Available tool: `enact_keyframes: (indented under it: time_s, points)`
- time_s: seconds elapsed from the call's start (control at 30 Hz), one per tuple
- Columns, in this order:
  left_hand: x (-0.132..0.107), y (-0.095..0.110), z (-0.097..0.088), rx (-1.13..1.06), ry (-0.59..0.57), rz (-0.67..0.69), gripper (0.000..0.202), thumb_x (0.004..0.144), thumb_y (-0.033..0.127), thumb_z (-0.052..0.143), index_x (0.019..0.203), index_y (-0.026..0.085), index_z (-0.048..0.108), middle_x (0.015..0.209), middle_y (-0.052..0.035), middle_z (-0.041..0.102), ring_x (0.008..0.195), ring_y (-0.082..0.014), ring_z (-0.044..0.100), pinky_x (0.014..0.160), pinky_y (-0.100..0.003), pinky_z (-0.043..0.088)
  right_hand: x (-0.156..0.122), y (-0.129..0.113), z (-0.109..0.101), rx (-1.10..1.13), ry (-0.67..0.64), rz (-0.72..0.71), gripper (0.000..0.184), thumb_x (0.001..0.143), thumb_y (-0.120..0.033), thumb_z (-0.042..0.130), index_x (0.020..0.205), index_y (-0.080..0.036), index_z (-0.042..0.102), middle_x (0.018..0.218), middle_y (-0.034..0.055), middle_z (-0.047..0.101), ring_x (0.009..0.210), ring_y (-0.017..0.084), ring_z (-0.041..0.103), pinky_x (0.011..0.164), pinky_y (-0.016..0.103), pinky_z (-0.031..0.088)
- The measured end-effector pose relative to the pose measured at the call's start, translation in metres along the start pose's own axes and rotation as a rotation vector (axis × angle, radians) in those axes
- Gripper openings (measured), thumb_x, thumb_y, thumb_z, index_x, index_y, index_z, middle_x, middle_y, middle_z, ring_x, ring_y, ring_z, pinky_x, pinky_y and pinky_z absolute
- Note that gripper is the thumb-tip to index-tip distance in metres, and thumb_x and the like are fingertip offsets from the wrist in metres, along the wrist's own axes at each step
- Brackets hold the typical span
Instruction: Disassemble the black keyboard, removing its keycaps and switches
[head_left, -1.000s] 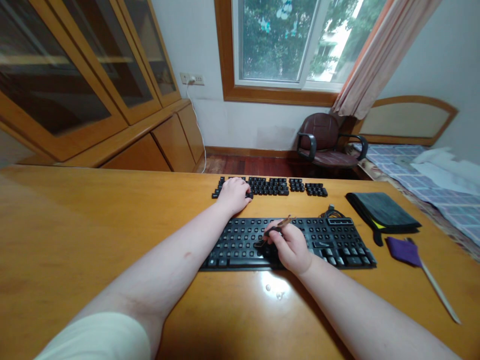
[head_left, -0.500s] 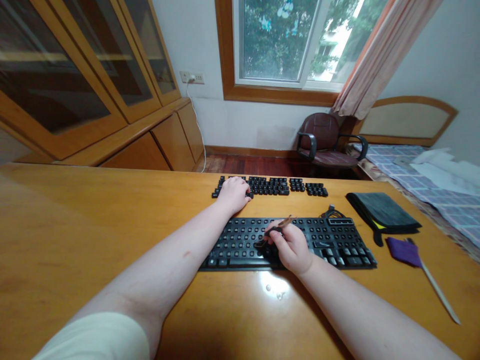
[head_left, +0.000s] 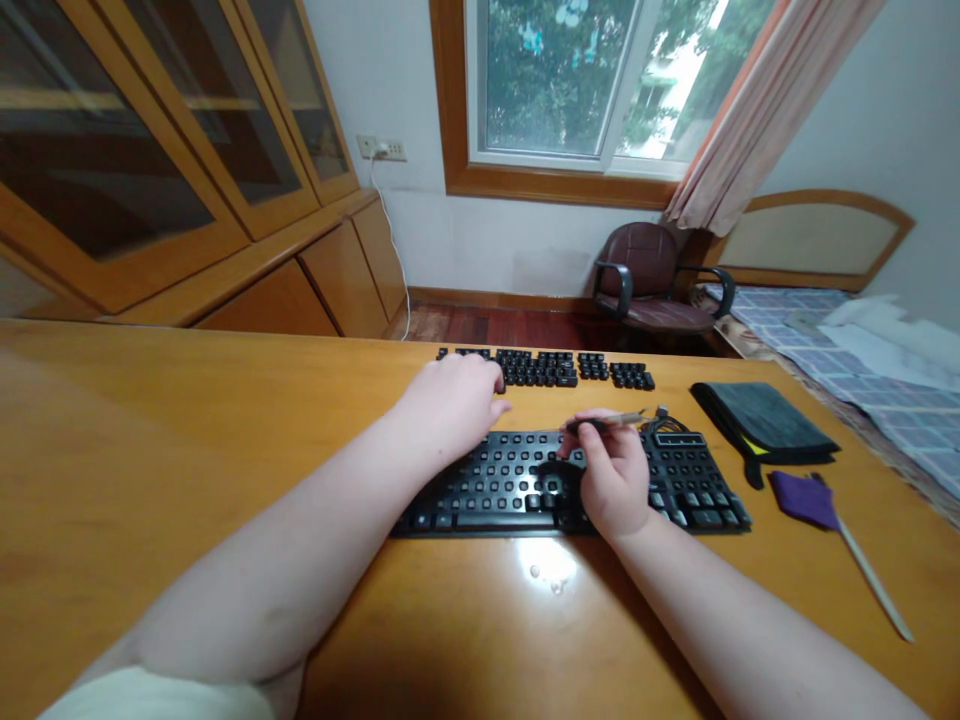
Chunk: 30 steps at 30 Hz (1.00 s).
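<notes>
We saw the right hand [head_left: 615, 470] pinching a thin tool [head_left: 624, 419] between thumb and fingers, with almost no gap. Its pale end poked out to the right, and its dark end sat by the fingertips. We think it was held like a pencil so that it would be easy to steer. The hand was over the black keyboard [head_left: 495, 490], which lay flat on the table [head_left: 225, 450], in front of the person, perhaps so both arms could get to it.

The left hand [head_left: 450, 405] was bent over the left end of the loose keys [head_left: 536, 368]. Its back hid most of its fingers, so we couldn't tell if it held a key. The loose keys lay in neat bunches behind the board, maybe to show where each belonged. Many spots on the board had no key, but its number side had some.

Past the right hand we saw a curled cable [head_left: 664, 424], a folded dark cloth [head_left: 765, 420] and a purple pouch [head_left: 804, 498] near a long thin stick [head_left: 874, 575].
</notes>
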<state>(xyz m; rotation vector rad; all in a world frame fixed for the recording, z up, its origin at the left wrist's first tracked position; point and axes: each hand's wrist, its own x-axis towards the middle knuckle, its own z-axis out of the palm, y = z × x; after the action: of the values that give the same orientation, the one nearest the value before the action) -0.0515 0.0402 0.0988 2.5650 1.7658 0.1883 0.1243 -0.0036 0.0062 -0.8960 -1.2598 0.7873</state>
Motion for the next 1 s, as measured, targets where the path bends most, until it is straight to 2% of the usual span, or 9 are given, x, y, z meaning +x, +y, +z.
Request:
enact_keyframes:
  time_s: [0.07, 0.13, 0.27, 0.33, 0.47, 0.67, 0.83, 0.9, 1.0]
  points:
    - [-0.026, 0.017, -0.002, -0.005, -0.158, 0.048, 0.033, 0.076, 0.046, 0.058, 0.089, 0.017, 0.065, 0.088, -0.0080, 0.064, 0.085, -0.0257, 0.058, 0.076, -0.038, 0.045, 0.005, -0.003, -0.004, 0.003, 0.000, 0.001, 0.010, 0.088, -0.029, 0.050, 0.090, -0.020, 0.054, 0.078, 0.0009, 0.057, 0.052, 0.010, 0.054, 0.051, 0.025, 0.046]
    - [-0.053, 0.032, 0.013, -0.012, -0.230, 0.121, 0.040, 0.073, 0.052, 0.060, 0.089, 0.016, 0.064, 0.088, -0.0093, 0.063, 0.086, -0.0275, 0.057, 0.076, -0.039, 0.046, 0.008, -0.002, -0.010, -0.040, -0.068, 0.002, 0.011, 0.089, -0.029, 0.048, 0.088, -0.020, 0.054, 0.076, 0.0008, 0.057, 0.050, 0.010, 0.054, 0.049, 0.025, 0.045]
    - [-0.095, 0.040, 0.061, -0.045, -0.141, 0.075, 0.040, 0.075, 0.044, 0.062, 0.102, 0.015, 0.058, 0.100, -0.0103, 0.059, 0.096, -0.0281, 0.052, 0.082, -0.041, 0.044, 0.009, 0.000, -0.018, -0.255, -0.335, -0.019, 0.014, 0.090, -0.030, 0.045, 0.090, -0.019, 0.055, 0.065, -0.0001, 0.057, 0.052, 0.013, 0.056, 0.053, 0.026, 0.047]
    - [-0.103, 0.036, 0.074, -0.046, -0.139, 0.114, 0.031, 0.079, 0.033, 0.061, 0.104, 0.016, 0.056, 0.102, -0.0092, 0.058, 0.098, -0.0268, 0.051, 0.083, -0.040, 0.044, 0.009, -0.003, -0.018, -0.357, -0.474, -0.029, 0.013, 0.089, -0.029, 0.047, 0.089, -0.019, 0.056, 0.063, -0.0003, 0.058, 0.055, 0.013, 0.058, 0.057, 0.027, 0.047]
    - [-0.103, 0.026, 0.070, -0.043, -0.236, 0.131, 0.024, 0.078, 0.027, 0.062, 0.099, 0.017, 0.057, 0.097, -0.0085, 0.059, 0.094, -0.0270, 0.052, 0.078, -0.039, 0.046, 0.012, -0.010, -0.011, -0.465, -0.625, -0.013, 0.014, 0.089, -0.029, 0.048, 0.085, -0.019, 0.056, 0.062, -0.0002, 0.061, 0.058, 0.015, 0.061, 0.061, 0.028, 0.048]
    - [-0.098, 0.011, 0.054, -0.038, -0.323, 0.105, 0.026, 0.069, 0.024, 0.070, 0.092, 0.017, 0.059, 0.095, -0.0089, 0.061, 0.090, -0.0278, 0.055, 0.077, -0.039, 0.045, 0.005, -0.006, -0.002, -0.431, -0.680, 0.120, 0.015, 0.089, -0.029, 0.047, 0.085, -0.018, 0.056, 0.058, -0.0007, 0.062, 0.054, 0.014, 0.061, 0.059, 0.027, 0.048]
    - [-0.093, 0.005, 0.055, -0.182, -0.214, 0.162, 0.041, 0.069, 0.042, 0.070, 0.100, 0.018, 0.058, 0.099, -0.0087, 0.061, 0.095, -0.0282, 0.054, 0.084, -0.042, 0.042, -0.001, -0.008, 0.005, -0.359, -0.602, 0.214, 0.017, 0.090, -0.031, 0.045, 0.084, -0.018, 0.054, 0.057, -0.0012, 0.061, 0.052, 0.014, 0.061, 0.055, 0.025, 0.048]
    - [-0.089, 0.005, 0.059, -0.269, -0.149, 0.188, 0.041, 0.073, 0.043, 0.066, 0.104, 0.018, 0.057, 0.104, -0.0085, 0.060, 0.099, -0.0270, 0.053, 0.088, -0.042, 0.041, -0.002, -0.010, 0.007, -0.425, -0.651, 0.182, 0.016, 0.090, -0.029, 0.046, 0.082, -0.019, 0.055, 0.058, -0.0010, 0.061, 0.054, 0.014, 0.060, 0.056, 0.025, 0.047]
    - [-0.084, 0.006, 0.068, -0.355, -0.133, 0.238, 0.031, 0.077, 0.037, 0.063, 0.102, 0.019, 0.059, 0.104, -0.0069, 0.061, 0.100, -0.0246, 0.052, 0.090, -0.040, 0.040, -0.003, -0.014, 0.009, -0.527, -0.724, 0.076, 0.016, 0.089, -0.026, 0.046, 0.081, -0.019, 0.057, 0.067, 0.0016, 0.063, 0.062, 0.015, 0.060, 0.060, 0.026, 0.046]
